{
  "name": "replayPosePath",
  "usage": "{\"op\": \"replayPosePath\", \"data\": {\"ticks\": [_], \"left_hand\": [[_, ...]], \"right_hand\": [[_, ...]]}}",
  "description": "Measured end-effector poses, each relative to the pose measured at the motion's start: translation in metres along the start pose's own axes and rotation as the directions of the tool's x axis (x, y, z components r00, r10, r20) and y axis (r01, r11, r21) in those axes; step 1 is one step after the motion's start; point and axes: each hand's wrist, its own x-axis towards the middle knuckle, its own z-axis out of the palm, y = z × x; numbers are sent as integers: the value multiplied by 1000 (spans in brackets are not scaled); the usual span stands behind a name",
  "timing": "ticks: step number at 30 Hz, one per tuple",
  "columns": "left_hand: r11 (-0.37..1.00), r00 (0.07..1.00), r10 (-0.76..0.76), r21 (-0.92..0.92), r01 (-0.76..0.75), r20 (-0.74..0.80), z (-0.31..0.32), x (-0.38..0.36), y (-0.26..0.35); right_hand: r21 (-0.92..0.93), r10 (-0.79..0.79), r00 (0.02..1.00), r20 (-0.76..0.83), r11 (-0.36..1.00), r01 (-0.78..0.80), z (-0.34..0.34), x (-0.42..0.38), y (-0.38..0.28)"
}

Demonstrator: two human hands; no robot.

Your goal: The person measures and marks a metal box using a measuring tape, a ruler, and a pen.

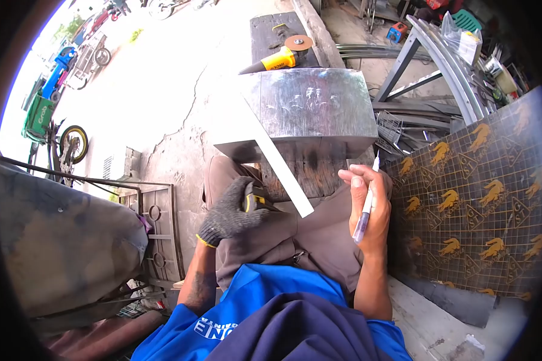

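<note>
My left hand (233,212), in a grey knitted glove with a yellow cuff, is wrapped round a black and yellow tape measure (256,201) above my left thigh. In my bare right hand (370,207) a white pen (367,210) is held upright, its tip pointing away from me. Between the hands, a flat white strip (283,174) slants from the shiny sheet-metal box (316,105) toward my lap. The box rests on a dark wooden bench (310,171). A yellow and black angle grinder (277,60) with a brown disc lies at the box's far edge.
A patterned board (470,198) leans on the right. Metal frames (445,66) and scrap stand behind it. To the left are a covered object (72,234), a metal gate (161,228) and parked vehicles. Another glove (289,31) lies beyond the grinder.
</note>
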Motion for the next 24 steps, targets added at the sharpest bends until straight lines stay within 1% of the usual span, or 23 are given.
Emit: {"op": "replayPosePath", "data": {"ticks": [1,2,3,5,7,8,9,10,11,12,13,14,15,16,17,18,20,21,23,24], "left_hand": [[994,994,-108,-10,108,6,-17,-8,9],[956,973,-230,-189,225,-7,-26,-16,7],[887,981,-196,-428,174,-8,-36,-23,13],[812,991,-133,-575,98,-19,-53,-27,8],[784,999,-44,-620,24,-17,-53,-23,32],[710,994,-102,-697,103,43,-49,-22,52],[729,993,-83,-674,116,81,-47,-20,75],[845,997,-11,-533,50,77,-39,-11,81],[927,995,62,-373,-27,81,-32,1,87],[963,986,154,-231,-135,66,-27,12,95],[968,968,242,-84,-236,69,-22,22,102],[949,965,257,-199,-244,43,-15,31,110],[961,960,262,-118,-250,101,-18,42,116],[972,956,230,-87,-218,181,-21,51,123],[981,946,196,-51,-189,260,-23,60,131],[978,943,209,-50,-203,261,-21,71,135],[904,864,369,85,-420,344,-16,93,132],[901,863,374,89,-425,339,-14,102,127],[875,830,414,87,-476,373,-12,119,120],[841,829,454,150,-519,326,-18,119,129]], "right_hand": [[24,3,1000,-22,1000,-2,-1,0,3],[53,4,999,-40,999,-1,1,1,5],[73,-7,999,-36,997,9,5,3,3],[194,23,1000,-4,981,-22,12,8,-5],[317,-9,995,98,948,-23,26,9,-12],[354,-66,983,169,935,2,31,11,-19],[388,-126,963,239,921,25,35,13,-27],[411,-121,956,268,912,0,42,13,-34],[429,-146,952,268,903,17,45,15,-39],[432,-205,946,249,898,81,48,19,-35],[432,-258,939,229,891,139,49,22,-32],[422,-222,949,222,900,112,43,24,-32],[412,-186,959,213,907,84,36,27,-32],[398,-215,957,195,909,123,32,31,-25],[387,-174,961,214,919,80,24,34,-21],[335,-177,962,207,937,100,16,37,-20],[198,-166,969,184,972,128,5,40,-18],[200,-158,969,192,973,119,2,40,-8],[277,-89,985,151,960,44,-3,42,-2],[304,-97,989,109,951,59,-5,46,-1]]}}
